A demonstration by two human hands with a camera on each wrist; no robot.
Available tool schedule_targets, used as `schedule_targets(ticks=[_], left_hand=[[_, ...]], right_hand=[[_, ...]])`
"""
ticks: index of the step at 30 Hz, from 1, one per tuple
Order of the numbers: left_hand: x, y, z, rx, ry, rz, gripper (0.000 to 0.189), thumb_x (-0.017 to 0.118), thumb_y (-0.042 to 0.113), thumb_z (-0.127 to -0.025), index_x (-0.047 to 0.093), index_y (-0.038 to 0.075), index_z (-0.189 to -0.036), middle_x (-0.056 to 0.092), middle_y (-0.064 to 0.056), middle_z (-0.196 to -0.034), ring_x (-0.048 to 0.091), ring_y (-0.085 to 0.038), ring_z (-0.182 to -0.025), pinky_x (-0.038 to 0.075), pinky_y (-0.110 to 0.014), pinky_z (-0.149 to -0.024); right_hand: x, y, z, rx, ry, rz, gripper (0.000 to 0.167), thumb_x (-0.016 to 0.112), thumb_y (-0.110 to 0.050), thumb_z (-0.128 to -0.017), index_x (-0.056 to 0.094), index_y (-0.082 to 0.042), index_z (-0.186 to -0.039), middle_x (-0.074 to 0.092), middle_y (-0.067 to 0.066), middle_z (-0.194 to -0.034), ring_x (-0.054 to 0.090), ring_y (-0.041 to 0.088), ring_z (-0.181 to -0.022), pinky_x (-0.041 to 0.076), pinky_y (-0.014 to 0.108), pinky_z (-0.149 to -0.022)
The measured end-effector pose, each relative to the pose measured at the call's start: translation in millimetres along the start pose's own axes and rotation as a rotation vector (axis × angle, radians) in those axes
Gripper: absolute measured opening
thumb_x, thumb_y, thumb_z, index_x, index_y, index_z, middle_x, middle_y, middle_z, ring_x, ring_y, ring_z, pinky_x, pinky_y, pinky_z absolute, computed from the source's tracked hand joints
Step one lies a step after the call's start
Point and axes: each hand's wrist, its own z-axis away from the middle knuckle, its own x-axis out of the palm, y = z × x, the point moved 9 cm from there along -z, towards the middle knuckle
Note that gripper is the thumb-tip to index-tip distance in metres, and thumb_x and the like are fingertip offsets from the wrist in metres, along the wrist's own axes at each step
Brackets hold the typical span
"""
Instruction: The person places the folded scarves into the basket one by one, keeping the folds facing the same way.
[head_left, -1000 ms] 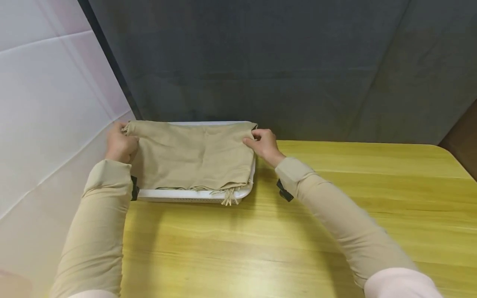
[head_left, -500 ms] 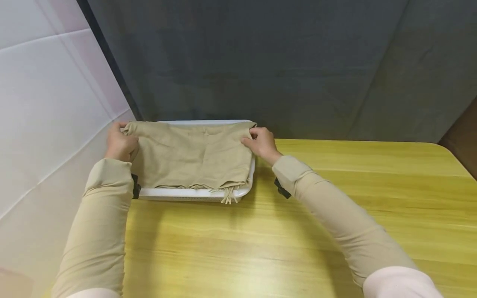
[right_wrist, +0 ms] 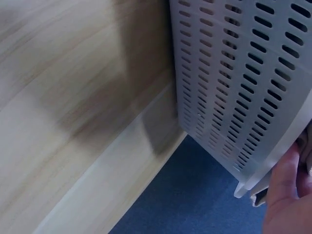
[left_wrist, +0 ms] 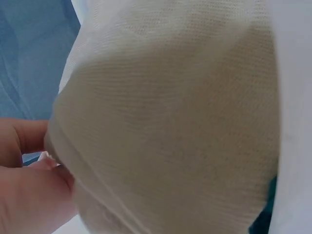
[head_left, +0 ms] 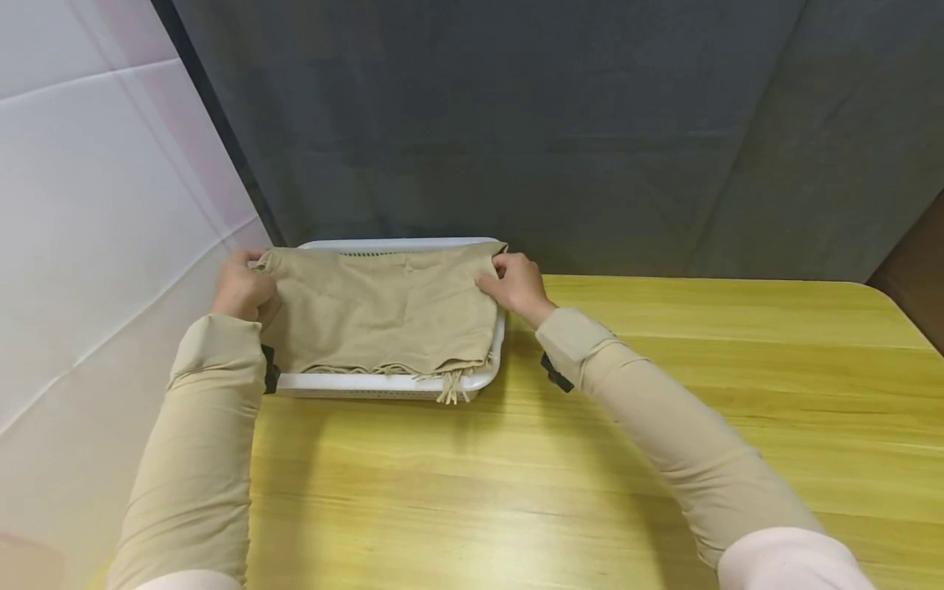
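Observation:
A folded beige scarf point(head_left: 383, 307) with a knotted fringe lies across a white plastic basket point(head_left: 369, 382). Some tassels hang over the basket's front right corner. My left hand point(head_left: 245, 287) pinches the scarf's far left corner; in the left wrist view, the thumb and a finger of the left hand point(left_wrist: 34, 180) close on the folded edge of the scarf point(left_wrist: 165, 107). At the far right corner, my right hand point(head_left: 516, 283) pinches the scarf between thumb and fingers. The right wrist view has the right hand point(right_wrist: 287, 200) beside the slotted wall of the basket point(right_wrist: 234, 73).
The basket stands at the back left of a yellow wooden table point(head_left: 457, 492). A dark grey curtain point(head_left: 516, 123) hangs behind, and a white panel point(head_left: 111, 205) rises at left. Something dark teal point(left_wrist: 265, 209) shows beneath the scarf in the left wrist view.
My left hand has drawn the scarf's far left corner slightly toward me and to the right, baring more of the basket's back rim. The right hand has shifted slightly left.

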Motion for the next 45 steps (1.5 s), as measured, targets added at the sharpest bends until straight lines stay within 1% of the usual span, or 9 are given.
schedule_targets(ticks=[4, 12, 20, 28, 31, 33, 40, 43, 45], left_hand=[[0.0, 0.8, 0.7, 0.013, -0.02, 0.008, 0.052, 0.036, -0.011, -0.073, 0.03, -0.012, -0.125, 0.033, -0.023, -0.104, 0.037, -0.017, -0.063, 0.032, -0.02, -0.041], [-1.9, -5.9, -0.9, -0.024, -0.039, 0.048, 0.052, 0.038, -0.006, -0.078, 0.029, -0.009, -0.129, 0.033, 0.0, -0.059, 0.031, -0.003, -0.041, 0.031, -0.018, -0.038], [2.0, -9.6, -6.2, -0.086, -0.035, 0.032, 0.063, 0.046, -0.002, -0.08, 0.016, -0.008, -0.135, 0.033, -0.011, -0.089, 0.036, -0.003, -0.048, 0.036, -0.019, -0.045], [2.2, -15.3, -4.6, -0.121, -0.057, 0.064, 0.067, 0.049, 0.015, -0.086, 0.009, -0.007, -0.136, 0.033, -0.011, -0.098, 0.037, -0.002, -0.048, 0.038, -0.02, -0.048], [2.7, -17.9, -3.2, -0.121, -0.076, 0.077, 0.068, 0.046, 0.022, -0.088, 0.007, -0.006, -0.136, 0.032, -0.009, -0.094, 0.033, -0.003, -0.046, 0.035, -0.022, -0.047], [3.1, -18.8, -2.6, -0.112, -0.09, 0.081, 0.069, 0.045, 0.025, -0.089, 0.006, -0.007, -0.136, 0.033, -0.007, -0.087, 0.03, -0.003, -0.045, 0.034, -0.023, -0.046], [1.9, -20.0, -1.6, -0.074, -0.1, 0.126, 0.07, 0.045, 0.024, -0.089, 0.005, -0.008, -0.137, 0.03, 0.007, -0.054, 0.025, -0.002, -0.038, 0.029, -0.021, -0.039], [3.6, -15.9, -0.9, -0.04, -0.1, 0.075, 0.07, 0.044, 0.028, -0.089, 0.007, -0.008, -0.137, 0.043, -0.005, -0.074, 0.032, -0.004, -0.045, 0.033, -0.021, -0.044], [5.2, -11.7, 1.2, -0.017, -0.096, 0.034, 0.07, 0.043, 0.031, -0.089, 0.009, -0.007, -0.137, 0.043, -0.022, -0.101, 0.048, -0.014, -0.068, 0.039, -0.023, -0.059]], right_hand=[[0, 0, -0.2, -0.003, 0.001, 0.044, 0.042, 0.062, -0.016, -0.08, 0.026, -0.011, -0.058, 0.017, -0.001, -0.053, 0.015, 0.012, -0.049, 0.017, 0.023, -0.049], [1, 2, -1.5, -0.011, 0.013, 0.095, 0.043, 0.063, -0.016, -0.079, 0.026, -0.012, -0.058, 0.018, -0.001, -0.053, 0.016, 0.012, -0.049, 0.017, 0.024, -0.05], [2, 4, -4.3, 0.002, 0.044, 0.168, 0.041, 0.065, -0.018, -0.077, 0.029, -0.012, -0.058, 0.022, 0.0, -0.054, 0.02, 0.013, -0.05, 0.017, 0.024, -0.049], [5, 2, -4.2, 0.001, 0.032, 0.129, 0.034, 0.064, -0.02, -0.079, 0.036, -0.01, -0.063, 0.03, 0.001, -0.057, 0.026, 0.014, -0.052, 0.021, 0.024, -0.051], [8, 6, -2.0, 0.024, -0.013, 0.078, 0.021, 0.061, -0.025, -0.082, 0.053, -0.006, -0.08, 0.047, 0.004, -0.071, 0.041, 0.016, -0.061, 0.033, 0.025, -0.057], [10, 10, 0.7, 0.047, -0.054, 0.032, 0.029, 0.059, -0.027, -0.084, 0.057, -0.004, -0.1, 0.055, 0.008, -0.089, 0.05, 0.019, -0.077, 0.041, 0.028, -0.069], [10, 15, 17.0, 0.074, -0.129, -0.177, 0.049, 0.057, -0.023, -0.086, 0.043, 0.001, -0.126, 0.051, 0.017, -0.118, 0.051, 0.025, -0.106, 0.043, 0.032, -0.086], [7, 17, 28.1, 0.085, -0.136, -0.25, 0.048, 0.057, -0.018, -0.087, 0.041, 0.001, -0.128, 0.049, 0.017, -0.121, 0.049, 0.026, -0.108, 0.043, 0.031, -0.087], [5, 17, 34.9, 0.087, -0.132, -0.293, 0.047, 0.057, -0.015, -0.087, 0.041, 0.001, -0.128, 0.049, 0.018, -0.121, 0.049, 0.026, -0.109, 0.043, 0.031, -0.087]])
